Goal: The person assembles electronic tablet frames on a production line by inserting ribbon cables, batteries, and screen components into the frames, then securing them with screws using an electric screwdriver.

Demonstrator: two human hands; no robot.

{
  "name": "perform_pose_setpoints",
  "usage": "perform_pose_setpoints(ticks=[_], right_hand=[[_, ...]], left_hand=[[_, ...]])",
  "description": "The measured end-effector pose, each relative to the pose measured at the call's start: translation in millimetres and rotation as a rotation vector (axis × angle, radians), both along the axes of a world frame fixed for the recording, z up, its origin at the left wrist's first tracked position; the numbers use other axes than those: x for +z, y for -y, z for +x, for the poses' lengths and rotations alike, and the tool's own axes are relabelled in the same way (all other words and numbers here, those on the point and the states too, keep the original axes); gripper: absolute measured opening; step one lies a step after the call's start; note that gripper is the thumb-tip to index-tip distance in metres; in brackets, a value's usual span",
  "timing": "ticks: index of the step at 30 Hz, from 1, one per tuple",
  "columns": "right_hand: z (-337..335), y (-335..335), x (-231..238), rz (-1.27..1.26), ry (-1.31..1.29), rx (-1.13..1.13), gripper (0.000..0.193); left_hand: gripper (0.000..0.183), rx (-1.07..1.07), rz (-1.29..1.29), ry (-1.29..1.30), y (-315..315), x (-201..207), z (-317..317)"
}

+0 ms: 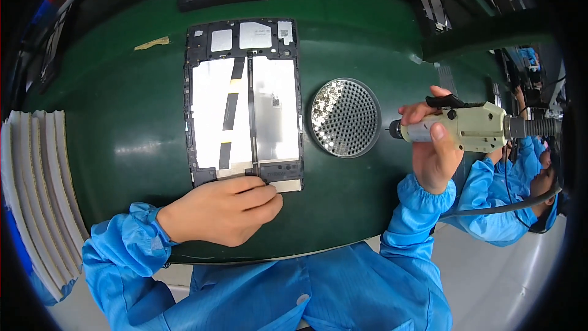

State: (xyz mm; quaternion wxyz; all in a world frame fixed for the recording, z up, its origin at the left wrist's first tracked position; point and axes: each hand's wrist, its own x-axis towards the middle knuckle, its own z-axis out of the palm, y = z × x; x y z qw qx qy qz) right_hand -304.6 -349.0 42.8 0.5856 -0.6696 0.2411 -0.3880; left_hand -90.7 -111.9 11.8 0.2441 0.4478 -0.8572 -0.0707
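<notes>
screwdriver [474, 127] (just one) fills right hand [435, 158]; left hand [223, 209] touches one panel [272, 122].

before you a black-framed tablet chassis [244, 104] lies flat, silvery panels [275, 138] facing up, while you hold a cream powered screwdriver [478, 127] sideways, its tip [395, 129] pointing left beside a round perforated dish [355, 122] partly strewn with small shiny pieces [326, 107].

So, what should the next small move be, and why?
Probably bring the power driver left, over the round tray: the right hand grips the driver with its tip just right of the tray, small shiny parts sit mostly at the tray's left, and the left hand is at the lower edge of the panel.
</notes>
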Motion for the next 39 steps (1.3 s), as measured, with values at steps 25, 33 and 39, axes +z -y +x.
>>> perform_pose_setpoints(ticks=[25, 33, 39], right_hand=[[8, -29, 6, -0.031, 0.213, 0.01, 0.056], [42, -46, 8, -0.075, 0.165, 0.095, 0.042], [63, -48, -5, -0.054, 0.184, 0.301, 0.041]], left_hand=[[0.015, 0.228, -0.083, -0.131, 15, -5, -14], [0.011, 0.147, -0.001, -0.162, 17, -3, -7], [0.009, 0.161, -0.009, -0.106, 18, 0, -4]])
